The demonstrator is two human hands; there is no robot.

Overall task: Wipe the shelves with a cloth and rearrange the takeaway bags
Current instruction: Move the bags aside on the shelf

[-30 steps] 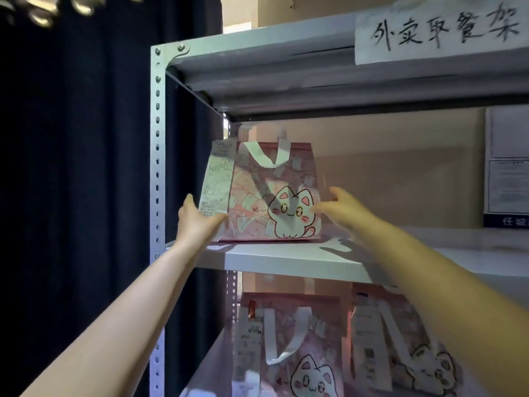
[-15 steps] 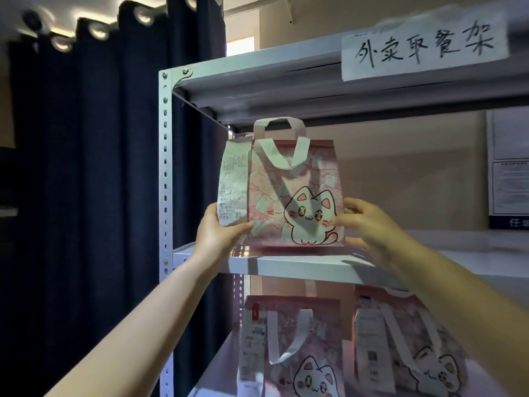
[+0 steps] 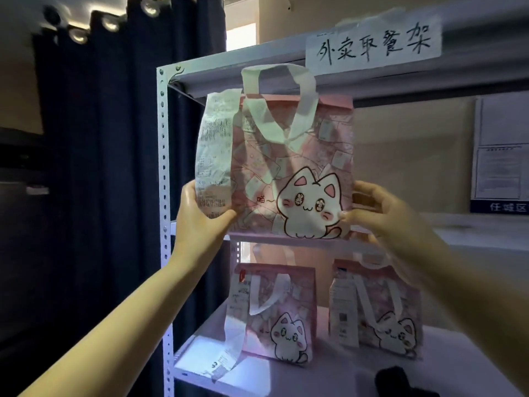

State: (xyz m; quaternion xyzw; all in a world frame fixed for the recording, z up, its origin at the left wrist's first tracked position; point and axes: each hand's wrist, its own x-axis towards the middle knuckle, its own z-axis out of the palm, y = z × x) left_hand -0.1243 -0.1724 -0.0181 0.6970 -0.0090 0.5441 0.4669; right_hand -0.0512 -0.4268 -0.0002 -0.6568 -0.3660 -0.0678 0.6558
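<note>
I hold a pink takeaway bag [image 3: 289, 167] with a white cat print and white handles upright in front of the metal shelf unit [image 3: 163, 167], clear of the middle shelf [image 3: 472, 236]. My left hand [image 3: 200, 216] grips its lower left edge, over a long receipt [image 3: 213, 150] hanging from the bag. My right hand [image 3: 375, 210] grips the lower right edge. Two more pink cat bags, one on the left [image 3: 277, 313] and one on the right [image 3: 378, 308], stand on the lower shelf [image 3: 286, 379]. A dark object [image 3: 400, 382], maybe a cloth, lies at the lower shelf's front.
A dark curtain [image 3: 100, 167] hangs left of the shelf unit. A handwritten paper sign [image 3: 372, 44] is stuck on the top shelf's edge. Printed notices [image 3: 501, 150] hang on the wall at right. A loose receipt [image 3: 229, 351] droops from the lower left bag.
Both hands have lifted the pink bag off the middle shelf and drawn it toward me; it now hangs in front of the shelf's edge.
</note>
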